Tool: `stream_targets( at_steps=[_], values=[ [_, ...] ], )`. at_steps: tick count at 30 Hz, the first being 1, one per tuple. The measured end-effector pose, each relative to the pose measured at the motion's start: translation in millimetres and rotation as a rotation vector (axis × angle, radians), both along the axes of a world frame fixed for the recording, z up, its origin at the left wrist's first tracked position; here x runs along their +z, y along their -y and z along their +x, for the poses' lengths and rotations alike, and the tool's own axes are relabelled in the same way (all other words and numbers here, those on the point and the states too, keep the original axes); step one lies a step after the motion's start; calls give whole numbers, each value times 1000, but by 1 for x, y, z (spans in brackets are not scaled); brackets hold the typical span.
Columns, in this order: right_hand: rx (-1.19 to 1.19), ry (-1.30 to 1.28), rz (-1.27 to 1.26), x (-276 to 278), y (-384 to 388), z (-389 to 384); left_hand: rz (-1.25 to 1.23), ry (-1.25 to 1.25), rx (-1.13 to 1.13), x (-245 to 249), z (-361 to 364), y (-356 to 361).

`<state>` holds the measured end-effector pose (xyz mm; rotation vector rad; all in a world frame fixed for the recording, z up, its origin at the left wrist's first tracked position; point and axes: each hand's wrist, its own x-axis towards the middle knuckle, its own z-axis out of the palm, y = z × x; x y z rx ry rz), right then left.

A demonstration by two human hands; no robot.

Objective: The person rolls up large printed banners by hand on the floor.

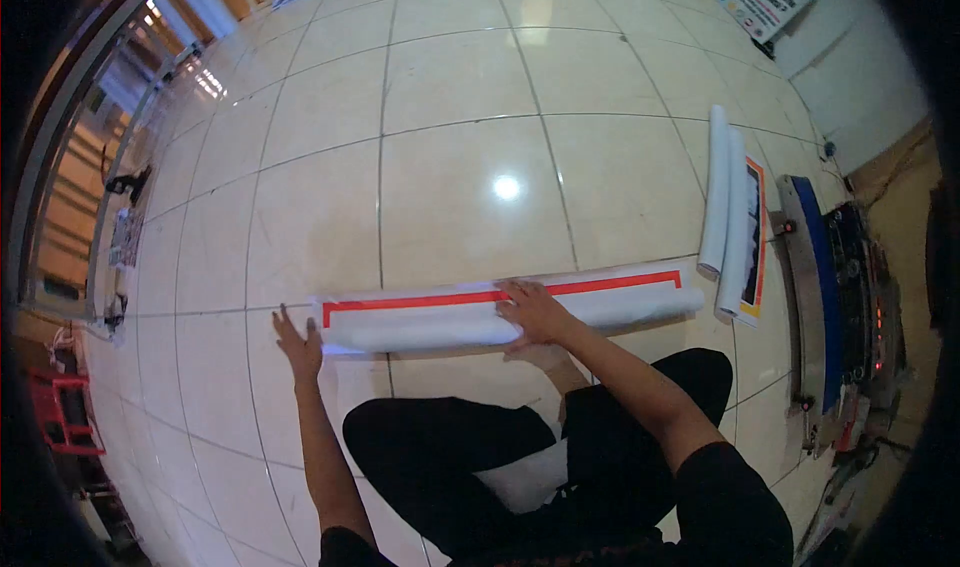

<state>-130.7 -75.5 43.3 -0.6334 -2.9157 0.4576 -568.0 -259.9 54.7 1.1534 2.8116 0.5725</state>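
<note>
A partly rolled white printed sheet lies crosswise on the floor in front of my crossed legs. Along its far side a flat strip with a red border shows; the rest of the print is hidden inside the roll. My left hand is at the roll's left end, fingers spread, holding nothing. Over the middle of the roll rests my right hand, its fingers stretched across the paper toward the red border. A bare foot shows just below that hand.
Two white paper rolls lie at the right, beside a sheet with an orange border. Further right stands a long machine with a blue strip. A metal-framed rack and a red stool are at the left.
</note>
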Motion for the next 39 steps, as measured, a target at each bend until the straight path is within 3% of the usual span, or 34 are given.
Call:
stream_targets(
  at_steps=[2,4,5,7,8,10,14,16,17,19,21,23,26,27,28,29,30,32,34,35,36,38,39],
  values=[
    [-193,-4,247,9,-36,-11,275,133,-111,21,6,-7],
    [-479,-144,274,-18,-98,-23,292,146,-190,56,35,-15],
    [-497,-139,282,-12,-106,-28,323,145,-252,71,48,-24],
    [-396,14,-48,11,-120,-42,359,195,-282,88,62,-36],
    [-284,157,24,21,-121,-43,379,242,-290,90,68,-37],
    [-265,179,48,18,-130,-40,373,208,-331,89,80,-47],
    [-271,163,-149,-11,-102,-73,132,310,-611,70,144,-74],
    [-117,127,-200,-16,-69,-75,-100,73,-926,53,182,-90],
    [-86,37,-106,-12,-58,-74,-96,78,-927,47,195,-98],
    [-53,-51,-20,-6,-48,-65,-351,-83,-1016,36,213,-111],
    [-260,-100,39,7,-45,-42,-365,-116,-1005,18,216,-122],
    [-562,-102,-77,2,-49,1,-287,-203,-987,4,215,-128],
    [-1564,-419,15,-22,-50,106,-251,-182,-939,3,222,-120],
    [-1789,-246,-102,12,-48,143,-136,-212,-930,4,225,-114],
    [-1879,-283,-82,-9,-53,184,-157,-217,-889,17,229,-116],
    [-1954,-366,-260,-25,-51,212,-282,-41,-894,38,233,-123],
    [-1876,-440,-436,-41,-46,229,-398,139,-893,51,236,-121],
    [-1805,-395,-366,-34,-34,220,-65,-107,-1101,15,231,-115],
    [-1788,-358,-220,-44,-29,216,-45,-98,-1110,-25,236,-114],
    [-1747,-298,-160,-57,-28,224,-55,-118,-1073,-22,237,-113],
    [-1744,-220,-287,-72,-36,235,-31,-22,-1128,-17,234,-115],
    [-1723,-25,42,-7,-26,188,32,107,-1240,6,220,-112],
    [-1416,-103,27,-19,-34,179,29,13,-1213,9,205,-110]
  ],
)
